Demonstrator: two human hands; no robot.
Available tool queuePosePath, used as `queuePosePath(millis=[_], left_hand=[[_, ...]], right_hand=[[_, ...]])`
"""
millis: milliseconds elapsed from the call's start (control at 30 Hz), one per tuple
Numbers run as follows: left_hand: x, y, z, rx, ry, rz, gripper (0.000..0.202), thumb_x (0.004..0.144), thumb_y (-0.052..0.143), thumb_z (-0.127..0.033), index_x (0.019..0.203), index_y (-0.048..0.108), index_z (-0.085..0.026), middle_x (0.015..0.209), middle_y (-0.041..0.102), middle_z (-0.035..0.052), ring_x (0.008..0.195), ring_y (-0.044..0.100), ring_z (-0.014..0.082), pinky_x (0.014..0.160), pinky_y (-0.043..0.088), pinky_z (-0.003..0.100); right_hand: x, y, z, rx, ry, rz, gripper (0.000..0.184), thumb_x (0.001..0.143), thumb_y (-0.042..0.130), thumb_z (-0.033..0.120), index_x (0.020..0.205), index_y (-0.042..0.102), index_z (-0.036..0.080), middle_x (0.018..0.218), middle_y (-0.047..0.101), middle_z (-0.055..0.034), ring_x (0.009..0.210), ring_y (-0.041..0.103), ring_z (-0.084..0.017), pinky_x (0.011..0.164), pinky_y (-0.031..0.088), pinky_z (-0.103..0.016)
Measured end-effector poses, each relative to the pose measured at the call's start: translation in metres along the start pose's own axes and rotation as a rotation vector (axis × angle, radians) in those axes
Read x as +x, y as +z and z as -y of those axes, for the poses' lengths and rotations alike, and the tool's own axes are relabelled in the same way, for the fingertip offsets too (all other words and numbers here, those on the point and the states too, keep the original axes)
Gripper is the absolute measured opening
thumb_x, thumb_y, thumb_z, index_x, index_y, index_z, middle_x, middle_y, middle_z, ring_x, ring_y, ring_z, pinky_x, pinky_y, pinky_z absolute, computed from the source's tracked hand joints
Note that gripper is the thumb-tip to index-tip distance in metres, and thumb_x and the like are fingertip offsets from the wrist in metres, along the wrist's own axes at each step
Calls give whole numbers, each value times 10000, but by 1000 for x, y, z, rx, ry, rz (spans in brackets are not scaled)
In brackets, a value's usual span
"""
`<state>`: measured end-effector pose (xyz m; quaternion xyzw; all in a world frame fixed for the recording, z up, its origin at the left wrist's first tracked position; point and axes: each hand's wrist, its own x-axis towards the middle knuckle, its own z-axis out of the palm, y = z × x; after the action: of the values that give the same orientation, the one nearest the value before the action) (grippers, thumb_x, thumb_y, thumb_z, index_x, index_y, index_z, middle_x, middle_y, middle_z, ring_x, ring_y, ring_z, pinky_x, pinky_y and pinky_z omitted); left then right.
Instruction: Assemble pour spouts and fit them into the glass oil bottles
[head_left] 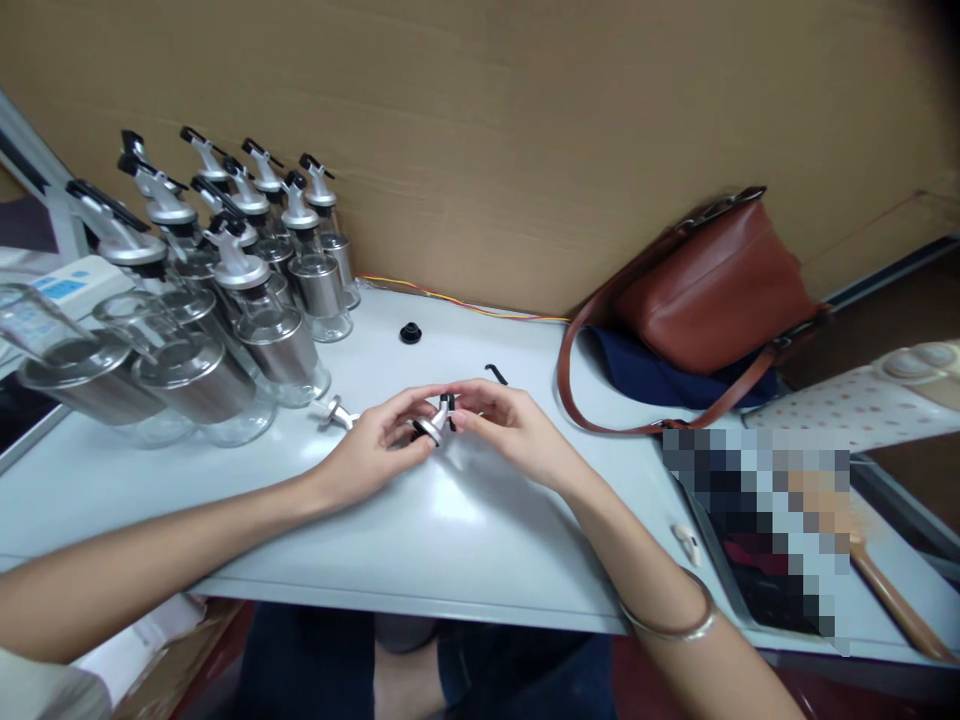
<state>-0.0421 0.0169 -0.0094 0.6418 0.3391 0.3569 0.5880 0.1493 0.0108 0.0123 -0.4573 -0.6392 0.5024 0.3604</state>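
Between my two hands, just above the table, is a silver pour spout [434, 425] with black parts. My left hand [379, 440] grips its round base between thumb and fingers. My right hand [504, 425] pinches the black piece at its top end. Left of my left hand, a second silver spout [337, 412] lies on the table. Beyond my hands are a round black stopper [410, 332] and a small black lever [496, 374], both lying loose.
Several glass bottles with steel sleeves [279, 345] crowd the left side, most topped with spouts. At right are a brown leather bag [720, 285] on dark blue cloth, a white earbud [686, 543], a wooden-handled brush [892, 595] and a blurred-out dark object. A cardboard wall [465, 150] stands behind.
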Motion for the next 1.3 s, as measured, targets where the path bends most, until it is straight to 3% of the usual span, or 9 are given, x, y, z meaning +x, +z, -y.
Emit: queuePosePath(millis=[233,433,700,900,1067,1200,1300], left_hand=[[-1,-1,2,-44,31,84,604,762,667,-210,1332,471,-238,1170,584,72,1124,553,200,967,465,351],[1,0,0,-111,49,31,313,766,681,-198,1062,582,-174,1070,633,66,1021,609,190,903,504,346],[2,-2,0,-104,40,76,311,775,669,-202,1074,596,-164,1073,655,74,1004,614,186,913,493,346],[3,-2,0,-90,16,43,246,783,670,-256,1004,620,-161,992,685,67,952,630,187,912,480,358],[4,-2,1,24,55,53,229,809,617,-232,1023,621,-151,978,690,71,910,638,178,855,491,335],[6,-8,-9,318,191,-53,254,862,550,-227,1106,594,-171,946,678,61,819,617,157,731,479,295],[-4,-20,-28,528,421,-268,211,885,536,-223,1089,587,-209,970,650,50,800,584,153,697,463,292]], right_hand=[[3,-8,-3,117,18,-72,195,753,672,261,935,662,194,813,693,-21,750,638,-154,759,491,-319],[3,-9,1,130,40,-122,206,724,685,237,920,644,188,819,686,-22,744,640,-147,764,499,-315],[2,-9,3,86,13,-164,164,711,683,235,854,617,188,800,650,-14,761,616,-144,764,481,-308],[-1,-8,6,108,11,-111,278,728,703,307,967,611,197,923,662,-54,880,618,-178,822,476,-332],[-2,-5,7,192,-1,-109,278,711,734,344,898,587,201,882,655,-33,810,600,-154,785,473,-312],[-3,-6,9,186,-32,-173,265,726,726,388,864,591,207,799,606,0,742,559,-139,737,462,-292],[-3,-7,8,246,-38,-256,304,734,715,444,905,621,211,752,579,10,721,545,-141,757,466,-302]])
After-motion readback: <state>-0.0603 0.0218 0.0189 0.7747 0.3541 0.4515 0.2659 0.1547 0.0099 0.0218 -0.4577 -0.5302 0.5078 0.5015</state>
